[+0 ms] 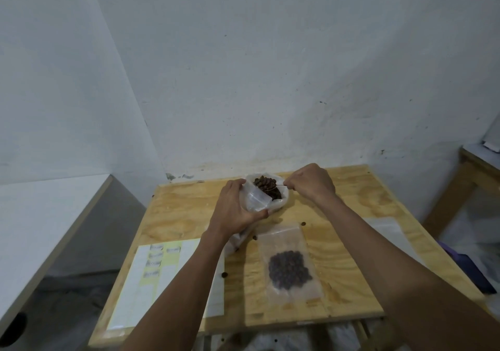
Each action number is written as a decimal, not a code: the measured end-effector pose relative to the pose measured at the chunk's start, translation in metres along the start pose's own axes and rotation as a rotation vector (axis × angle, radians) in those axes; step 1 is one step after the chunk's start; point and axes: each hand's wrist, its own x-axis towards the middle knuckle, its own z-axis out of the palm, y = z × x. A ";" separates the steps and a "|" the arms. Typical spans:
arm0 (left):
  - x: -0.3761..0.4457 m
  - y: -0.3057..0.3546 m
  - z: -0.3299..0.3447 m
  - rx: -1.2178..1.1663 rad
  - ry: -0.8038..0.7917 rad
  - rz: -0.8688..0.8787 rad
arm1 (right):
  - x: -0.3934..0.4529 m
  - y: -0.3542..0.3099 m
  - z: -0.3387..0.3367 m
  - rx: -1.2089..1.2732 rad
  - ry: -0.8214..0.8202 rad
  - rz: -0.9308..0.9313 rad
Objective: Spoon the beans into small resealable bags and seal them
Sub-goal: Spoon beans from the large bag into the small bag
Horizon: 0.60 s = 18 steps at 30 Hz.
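Observation:
A white plastic bag (281,202) of dark brown beans (266,185) stands open at the far middle of the plywood table (359,188). My left hand (235,210) holds a small clear resealable bag (257,199) against the near left side of it. My right hand (313,183) grips a thin spoon (278,186) whose bowl lies in the beans. A filled small bag (289,266) lies flat on the table nearer to me, between my forearms.
A sheet of labels (159,269) lies at the table's near left. Loose beans (224,274) dot the tabletop. Empty clear bags (387,229) lie at the right. A white counter (40,215) stands at left, another wooden table (476,172) at right.

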 end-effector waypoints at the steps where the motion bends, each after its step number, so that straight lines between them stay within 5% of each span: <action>1: -0.001 0.001 0.000 0.005 0.003 -0.004 | 0.000 -0.001 -0.003 0.006 0.008 -0.003; 10: -0.006 0.009 -0.004 0.013 0.045 -0.009 | -0.024 -0.014 -0.008 -0.199 -0.016 -0.270; 18: -0.008 -0.001 -0.012 -0.004 0.114 -0.038 | -0.015 -0.002 0.004 -0.298 0.142 -0.119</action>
